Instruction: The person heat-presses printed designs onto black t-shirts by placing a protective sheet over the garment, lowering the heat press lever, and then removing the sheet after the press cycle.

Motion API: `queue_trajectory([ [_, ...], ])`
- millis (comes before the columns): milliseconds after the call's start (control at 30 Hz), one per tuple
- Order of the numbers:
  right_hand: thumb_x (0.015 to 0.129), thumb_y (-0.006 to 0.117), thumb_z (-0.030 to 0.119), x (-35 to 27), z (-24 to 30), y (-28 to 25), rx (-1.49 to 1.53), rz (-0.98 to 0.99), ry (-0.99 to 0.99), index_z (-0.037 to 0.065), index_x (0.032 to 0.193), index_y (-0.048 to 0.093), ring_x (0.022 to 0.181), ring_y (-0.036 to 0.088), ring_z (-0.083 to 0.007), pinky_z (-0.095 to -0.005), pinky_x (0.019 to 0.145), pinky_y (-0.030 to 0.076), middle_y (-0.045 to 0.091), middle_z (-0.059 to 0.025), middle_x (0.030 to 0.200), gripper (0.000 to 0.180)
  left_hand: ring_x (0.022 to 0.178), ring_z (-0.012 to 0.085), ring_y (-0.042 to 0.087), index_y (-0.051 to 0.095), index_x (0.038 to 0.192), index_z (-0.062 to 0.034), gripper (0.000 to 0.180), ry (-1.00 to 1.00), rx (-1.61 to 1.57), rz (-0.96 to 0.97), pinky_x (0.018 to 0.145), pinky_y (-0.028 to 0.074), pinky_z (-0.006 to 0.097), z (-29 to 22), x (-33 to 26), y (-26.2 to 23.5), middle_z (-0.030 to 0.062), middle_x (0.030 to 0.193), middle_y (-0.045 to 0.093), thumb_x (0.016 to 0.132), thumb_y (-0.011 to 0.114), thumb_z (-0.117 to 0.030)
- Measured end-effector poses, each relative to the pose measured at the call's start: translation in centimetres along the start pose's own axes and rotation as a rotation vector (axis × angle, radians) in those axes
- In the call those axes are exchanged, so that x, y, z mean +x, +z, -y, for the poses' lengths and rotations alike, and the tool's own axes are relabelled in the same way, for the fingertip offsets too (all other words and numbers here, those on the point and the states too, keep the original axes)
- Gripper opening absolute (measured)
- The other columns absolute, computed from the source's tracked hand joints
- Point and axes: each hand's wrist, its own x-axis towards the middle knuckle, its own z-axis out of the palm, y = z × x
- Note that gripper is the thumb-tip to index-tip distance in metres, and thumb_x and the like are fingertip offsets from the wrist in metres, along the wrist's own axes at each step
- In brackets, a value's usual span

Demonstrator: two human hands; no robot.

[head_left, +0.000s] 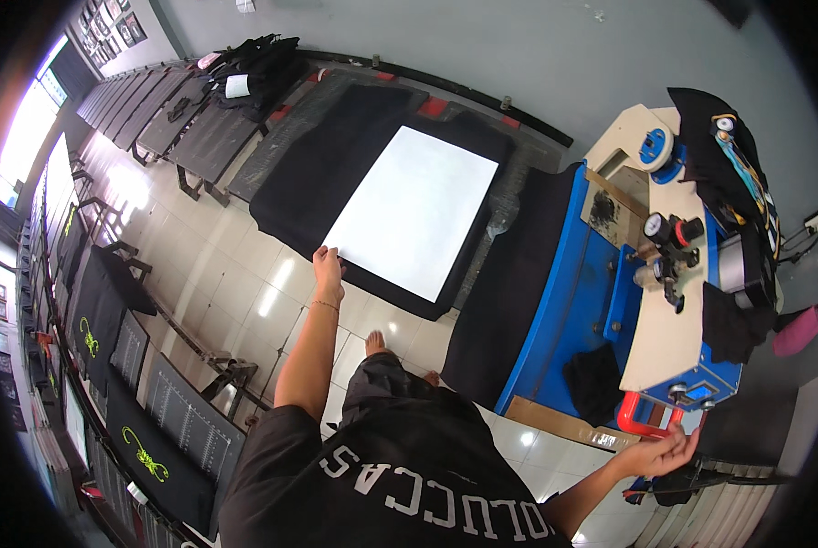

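Note:
A large white sheet lies on black cloth spread over a table in front of me. My left hand pinches the sheet's near left corner, fingers closed on it. Off to the right, my right hand is raised just beside the red handle of a blue and cream press machine. Its fingers are half curled and apart, with nothing visible in them. Whether they touch the handle's end I cannot tell.
A black cloth covers the blue press's left side. Dark fabric with a white label is heaped on a far table. At left stand racks of dark boards, some bearing cloth with yellow-green prints. Pale tiles cover the floor.

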Motion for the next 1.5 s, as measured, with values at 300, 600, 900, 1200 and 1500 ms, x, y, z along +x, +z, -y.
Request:
queue_trajectory([
  [300,0.090,0.065,0.014,-19.6,14.5,18.1,0.412,1.450,0.325,0.001,0.107,0.063,0.081,0.065,-0.0146,-0.0278,0.075,0.053,0.067,-0.0082,0.098,0.021,0.091,0.0228,0.057,0.026,0.141,-0.0085,0.057,-0.086,-0.284,0.226,0.077,0.050,0.036,-3.1,-1.7,0.6,0.0100,0.111,0.049,0.094,0.053,-0.026],
  [600,0.080,0.070,0.022,-37.9,14.7,30.2,0.062,1.563,-0.352,0.007,0.085,0.061,0.089,0.060,-0.0305,-0.0450,0.071,0.044,0.065,-0.0084,0.090,0.018,0.094,0.0215,0.060,0.038,0.136,0.0034,0.045,0.300,0.325,0.500,0.084,0.048,0.033,-5.2,-3.1,0.6,0.0135,0.103,0.062,0.099,0.051,-0.017],
  [900,0.093,0.058,0.026,-31.3,8.2,39.5,-0.204,1.590,0.062,0.004,0.093,0.062,0.086,0.063,-0.0394,-0.0492,0.073,0.048,0.066,-0.0187,0.090,0.022,0.143,0.0401,0.023,0.032,0.145,0.0047,0.069,0.984,1.336,0.567,0.116,0.018,0.052,-5.4,2.2,3.9,0.0220,0.153,0.029,0.095,0.052,-0.040],
  [1200,0.092,0.058,0.023,-20.3,-0.3,59.3,-0.276,1.473,-0.229,0.006,0.094,0.062,0.090,0.063,-0.0379,-0.0466,0.077,0.048,0.067,-0.0177,0.093,0.018,0.145,0.0425,0.017,0.032,0.146,0.0035,0.076,0.866,1.444,0.731,0.117,0.014,0.053,-7.2,2.8,5.6,0.0235,0.155,0.022,0.094,0.052,-0.048],
  [1500,0.093,0.052,0.022,-11.6,-0.5,74.3,-0.585,1.126,-0.461,0.011,0.094,0.061,0.095,0.062,-0.0347,-0.0467,0.080,0.049,0.068,-0.0099,0.099,0.014,0.145,0.0405,0.018,0.033,0.146,0.0007,0.074,1.135,1.218,0.955,0.118,0.016,0.052,-8.5,7.9,18.0,0.0229,0.154,0.025,0.094,0.051,-0.048],
])
